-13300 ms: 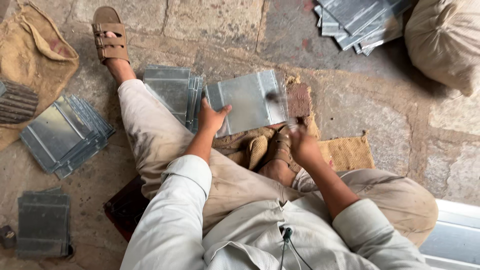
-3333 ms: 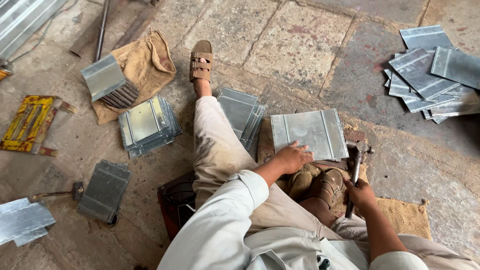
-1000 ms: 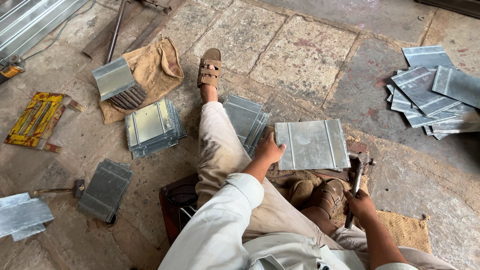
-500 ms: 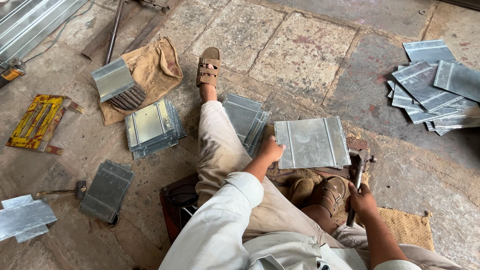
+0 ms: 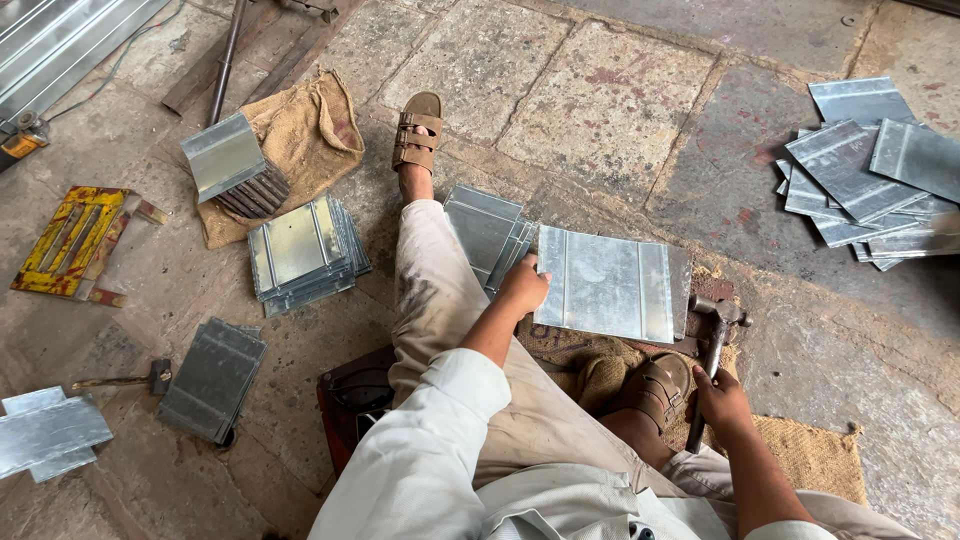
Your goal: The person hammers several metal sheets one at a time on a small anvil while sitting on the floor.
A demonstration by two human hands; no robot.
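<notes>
Stone-slab floor (image 5: 600, 110), worn grey-brown w/ reddish stains, open joints betw. slabs; person seated directly on it, legs out, light trousers and long sleeves, brown sandals. Left hand (image 5: 523, 288) rests on the near-left edge of a ribbed metal sheet (image 5: 608, 287), fingers closed over the edge, sheet lying flat just ahead of the bent right leg and partly over a dark block underneath. Right hand (image 5: 722, 400) wrapped around the handle of a hammer (image 5: 714, 345); hammer head sits just off the sheet's right edge, touching or not: can't tell. Burlap mat (image 5: 810, 455) under the right leg, near the right hand. Stack of similar sheets (image 5: 485, 232) beside the outstretched left leg, next to the held sheet. Second stack (image 5: 303, 252) further left, well apart. Burlap sack (image 5: 300, 140) upper left w/ a folded metal piece (image 5: 228, 165) on it. Loose sheet pile (image 5: 865, 175) at right, fanned out, well apart from hands. Yellow frame (image 5: 68, 240) far left. Dark stack (image 5: 212, 378) lower left, small hammer (image 5: 125, 380) just beside it. Long corrugated panels (image 5: 60, 45) along top-left corner.
</notes>
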